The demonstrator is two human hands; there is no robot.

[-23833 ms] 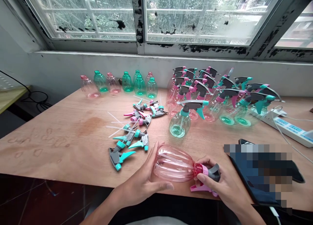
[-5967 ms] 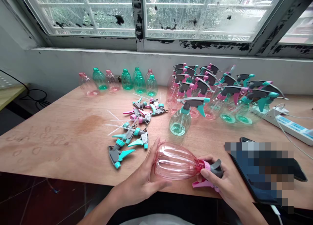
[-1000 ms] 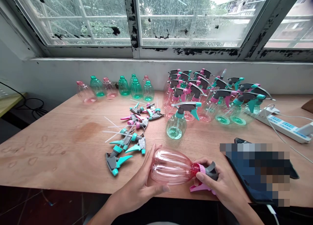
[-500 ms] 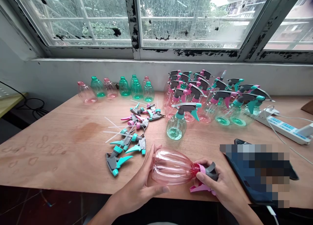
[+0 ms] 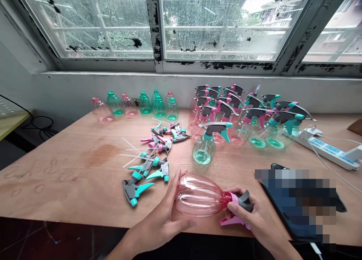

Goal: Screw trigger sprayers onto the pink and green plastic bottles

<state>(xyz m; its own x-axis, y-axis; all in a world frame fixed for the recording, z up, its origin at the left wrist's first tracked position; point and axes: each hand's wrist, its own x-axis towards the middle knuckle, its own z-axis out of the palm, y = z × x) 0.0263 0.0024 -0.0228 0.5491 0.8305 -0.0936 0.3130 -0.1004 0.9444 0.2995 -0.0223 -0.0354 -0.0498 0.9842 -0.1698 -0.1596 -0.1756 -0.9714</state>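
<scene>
A clear pink spray bottle (image 5: 200, 196) lies on its side above the table's front edge. My left hand (image 5: 161, 219) cups its base, with the thumb stretched along the near side. At the neck, my right hand (image 5: 256, 219) pinches the pink collar of a grey-and-pink trigger sprayer (image 5: 245, 201). The sprayer sits against the bottle mouth, its pink lever pointing down toward me. Whether the collar is fully threaded I cannot tell. Left of the hands lie several loose trigger sprayers (image 5: 135, 188) with thin white tubes. Beyond the bottle stands a green spray bottle (image 5: 203, 150) with its sprayer on.
Several open bottles (image 5: 144, 103) stand at the back left. Several bottles with sprayers (image 5: 234, 118) crowd the back right. A power strip (image 5: 330, 148) with cables lies at the right, nearer me a dark tablet (image 5: 279, 207) with a cable.
The whole scene sits slightly lower in view, as the head has tilted a little. Both hands keep nearly the same hold on the pink bottle and its sprayer.
</scene>
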